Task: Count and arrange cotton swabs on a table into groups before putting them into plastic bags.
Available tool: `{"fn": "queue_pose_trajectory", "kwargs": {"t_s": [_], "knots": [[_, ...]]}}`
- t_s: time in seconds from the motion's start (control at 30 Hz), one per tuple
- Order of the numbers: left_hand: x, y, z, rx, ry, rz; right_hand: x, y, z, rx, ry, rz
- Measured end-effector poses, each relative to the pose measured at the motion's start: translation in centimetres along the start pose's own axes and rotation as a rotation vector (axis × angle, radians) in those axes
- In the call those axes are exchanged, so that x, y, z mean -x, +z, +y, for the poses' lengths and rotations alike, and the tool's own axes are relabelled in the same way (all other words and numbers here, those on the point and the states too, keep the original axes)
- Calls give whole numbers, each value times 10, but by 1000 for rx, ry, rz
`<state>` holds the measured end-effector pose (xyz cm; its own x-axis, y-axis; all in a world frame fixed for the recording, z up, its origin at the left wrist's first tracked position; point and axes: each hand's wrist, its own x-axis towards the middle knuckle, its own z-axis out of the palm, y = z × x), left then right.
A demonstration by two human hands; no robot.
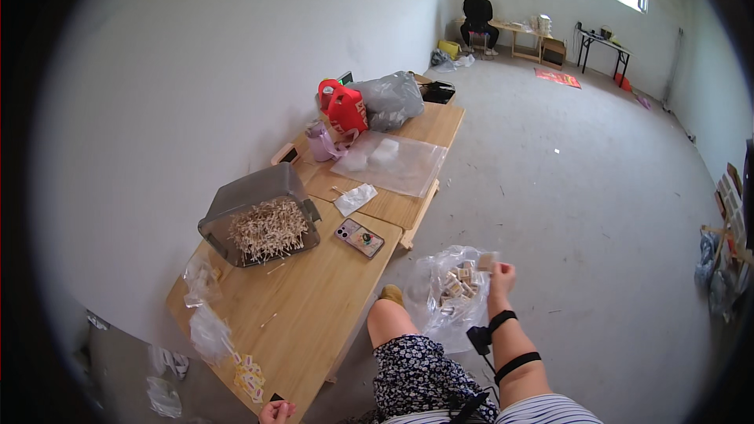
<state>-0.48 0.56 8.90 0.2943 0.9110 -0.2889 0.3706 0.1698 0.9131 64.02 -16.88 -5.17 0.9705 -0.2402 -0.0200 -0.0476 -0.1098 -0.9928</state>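
Note:
My right hand [503, 276] is closed on a small brown packet [486, 262], slightly blurred, at the right rim of a clear plastic bag [428, 286]. Inside the bag lie several similar brown-and-white packets [458, 286]. At the bottom edge of the view, my left hand [276, 413] is partly cut off beside the near end of the wooden table [318, 298]. Its fingers look curled, with a small dark thing by their tips that I cannot make out. Yellow-and-white paper labels [249, 378] lie just beyond it.
A grey plastic bin [255, 180] lies tipped on the table, with a heap of cotton swabs [269, 229]. Nearby are a phone [360, 237], a white packet [355, 199], a clear plastic sheet [408, 169] and a red bag [343, 107]. A person [477, 12] sits at a far table.

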Motion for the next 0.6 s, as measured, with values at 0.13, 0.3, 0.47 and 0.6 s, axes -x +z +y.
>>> {"fn": "queue_pose_trajectory", "kwargs": {"t_s": [0.13, 0.3, 0.47, 0.6], "knots": [[6, -8, -15, -16, -29, 52, 8, -15, 11, 135, 61, 69], [-8, 3, -14, -207, 0, 2, 36, -11, 50, 275, 344, -452], [-16, 22, -15, -270, -53, -71, 46, -12, 89, 321, 407, -821], [6, 25, -18, -608, 10, -10, 63, -1, 87, 321, 496, -899]]}}
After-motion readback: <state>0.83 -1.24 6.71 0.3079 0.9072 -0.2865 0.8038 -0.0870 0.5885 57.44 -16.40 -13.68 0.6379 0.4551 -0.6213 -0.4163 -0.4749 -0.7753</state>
